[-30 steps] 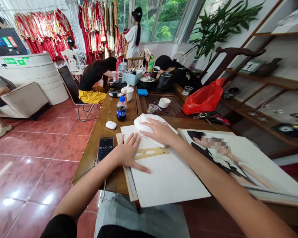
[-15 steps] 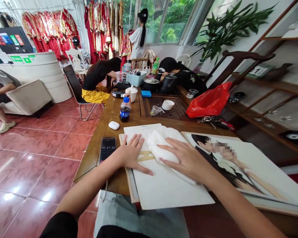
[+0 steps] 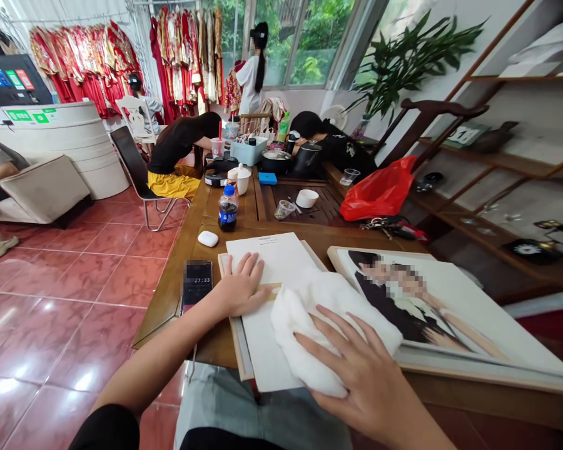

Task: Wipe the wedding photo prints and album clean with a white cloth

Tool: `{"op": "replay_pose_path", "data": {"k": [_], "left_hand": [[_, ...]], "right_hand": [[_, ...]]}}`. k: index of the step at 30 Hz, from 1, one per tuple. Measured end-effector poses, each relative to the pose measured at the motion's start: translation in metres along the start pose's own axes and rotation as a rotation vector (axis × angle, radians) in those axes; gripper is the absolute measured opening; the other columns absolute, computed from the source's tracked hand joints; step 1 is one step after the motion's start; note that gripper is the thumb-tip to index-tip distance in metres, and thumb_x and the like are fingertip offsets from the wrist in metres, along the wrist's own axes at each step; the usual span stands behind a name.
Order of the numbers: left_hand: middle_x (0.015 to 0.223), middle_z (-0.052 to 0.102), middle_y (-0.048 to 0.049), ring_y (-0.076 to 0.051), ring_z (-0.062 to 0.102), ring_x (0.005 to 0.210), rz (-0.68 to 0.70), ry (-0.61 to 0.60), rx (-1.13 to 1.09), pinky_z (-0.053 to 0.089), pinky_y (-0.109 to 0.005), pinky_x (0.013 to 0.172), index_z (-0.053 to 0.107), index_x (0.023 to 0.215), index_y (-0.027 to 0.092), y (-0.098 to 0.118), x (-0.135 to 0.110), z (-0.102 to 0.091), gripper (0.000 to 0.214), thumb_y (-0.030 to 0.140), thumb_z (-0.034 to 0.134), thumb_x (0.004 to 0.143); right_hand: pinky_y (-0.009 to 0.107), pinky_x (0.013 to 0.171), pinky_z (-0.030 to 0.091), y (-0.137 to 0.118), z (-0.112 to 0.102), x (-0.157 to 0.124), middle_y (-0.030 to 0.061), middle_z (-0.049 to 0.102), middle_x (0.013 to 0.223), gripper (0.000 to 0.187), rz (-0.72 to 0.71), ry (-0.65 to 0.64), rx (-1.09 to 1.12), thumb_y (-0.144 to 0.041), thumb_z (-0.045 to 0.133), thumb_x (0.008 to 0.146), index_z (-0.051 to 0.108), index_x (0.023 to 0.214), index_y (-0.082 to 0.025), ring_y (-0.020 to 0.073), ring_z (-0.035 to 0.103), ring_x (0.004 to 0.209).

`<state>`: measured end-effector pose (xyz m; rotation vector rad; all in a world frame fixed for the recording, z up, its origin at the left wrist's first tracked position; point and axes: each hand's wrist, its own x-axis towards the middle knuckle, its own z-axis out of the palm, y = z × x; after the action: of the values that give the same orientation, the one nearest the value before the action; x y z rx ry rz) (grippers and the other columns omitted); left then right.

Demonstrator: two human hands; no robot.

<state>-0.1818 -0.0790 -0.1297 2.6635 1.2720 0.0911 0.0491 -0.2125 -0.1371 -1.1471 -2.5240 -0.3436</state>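
And here is the right hand (image 3: pixel 356 362) coming down the board (image 3: pixel 263 350), bringing the white wad (image 3: pixel 295 325) along with it! A second ago that wad was bunching up at the far end; half a second later it was crossing the middle; now it is lying at the near right, spilling over the board's edge towards the picture (image 3: pixel 385 300). Whether it is touching there, I cannot tell.

The fingers of that hand are fanning wide over the top of the wad, pressing on it. Whether they are pinching any of it underneath, the view is not showing.

Over on the other side, the left hand (image 3: pixel 240 290) is staying put at the board's left edge, holding nothing, its fingers lying flat and loosely spread. The thumb is the news: it was pointing down the board, and now it is reaching across beside the gold strip (image 3: pixel 276 289). Most of that strip is disappearing under the wad.

At the far end, the print (image 3: pixel 268 238) is showing, where the wad was sitting a second ago. So the rubbing is apparently shifting from the far part to the near right, with the left hand seemingly steadying the board. Meanwhile the phone (image 3: pixel 197 281) is ticking over to 33.
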Motion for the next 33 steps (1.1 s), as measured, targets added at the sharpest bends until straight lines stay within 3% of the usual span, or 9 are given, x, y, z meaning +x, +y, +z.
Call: {"op": "replay_pose_path", "data": {"k": [6,9,16,20,29,33], "left_hand": [[0.166,0.016,-0.022,-0.034,0.012,0.155,0.027,-0.05,0.055,0.014,-0.066,0.12,0.025,0.156,0.008,-0.003,-0.001,-0.005,0.059,0.039,0.03,0.105],[0.166,0.014,-0.022,-0.034,0.01,0.155,0.037,-0.069,0.079,0.014,-0.067,0.119,0.024,0.156,0.009,-0.003,-0.001,-0.007,0.059,0.037,0.029,0.105],[0.166,0.019,-0.0201,-0.034,0.014,0.155,0.005,-0.016,0.026,0.012,-0.066,0.12,0.03,0.154,0.011,0.001,0.0,-0.004,0.061,0.047,0.025,0.106],[0.165,0.019,-0.0204,-0.034,0.015,0.154,-0.002,-0.018,0.025,0.011,-0.067,0.12,0.031,0.153,0.01,0.002,0.0,-0.003,0.061,0.047,0.025,0.105],[0.166,0.017,-0.0209,-0.033,0.012,0.155,0.001,-0.033,0.037,0.012,-0.066,0.12,0.028,0.154,0.009,0.002,-0.001,-0.005,0.061,0.046,0.024,0.106],[0.166,0.017,-0.0207,-0.033,0.012,0.155,0.004,-0.036,0.042,0.013,-0.066,0.12,0.027,0.155,0.008,0.001,-0.001,-0.004,0.061,0.046,0.022,0.107]], "right_hand": [[0.057,0.108,0.017,-0.042,0.003,0.024,0.0102,0.059,0.14,0.066,-0.053,-0.021,0.054,-0.062,0.066,0.072,0.062,0.131,-0.031,0.0397,0.041,0.132],[0.058,0.108,0.017,-0.054,0.002,0.029,0.0114,0.058,0.142,0.068,-0.046,-0.012,0.054,-0.065,0.065,0.072,0.062,0.13,-0.03,0.0402,0.043,0.13],[0.056,0.1,0.032,-0.02,0.001,-0.004,0.0178,0.063,0.129,0.051,0.173,0.069,-0.094,-0.044,0.064,0.08,0.066,0.126,-0.022,0.04,0.052,0.123],[0.055,0.096,0.036,-0.007,0.001,-0.016,0.0171,0.063,0.128,0.046,0.256,0.075,-0.146,-0.043,0.06,0.086,0.066,0.126,-0.022,0.0397,0.055,0.122],[0.056,0.107,0.025,-0.058,0.003,0.021,0.0121,0.064,0.131,0.057,0.118,0.072,0.041,-0.051,0.064,0.074,0.064,0.126,-0.028,0.0383,0.047,0.128],[0.056,0.105,0.026,-0.053,0.005,0.017,0.0138,0.063,0.132,0.06,0.091,0.059,0.035,-0.053,0.064,0.075,0.064,0.129,-0.026,0.0395,0.048,0.128]]}}
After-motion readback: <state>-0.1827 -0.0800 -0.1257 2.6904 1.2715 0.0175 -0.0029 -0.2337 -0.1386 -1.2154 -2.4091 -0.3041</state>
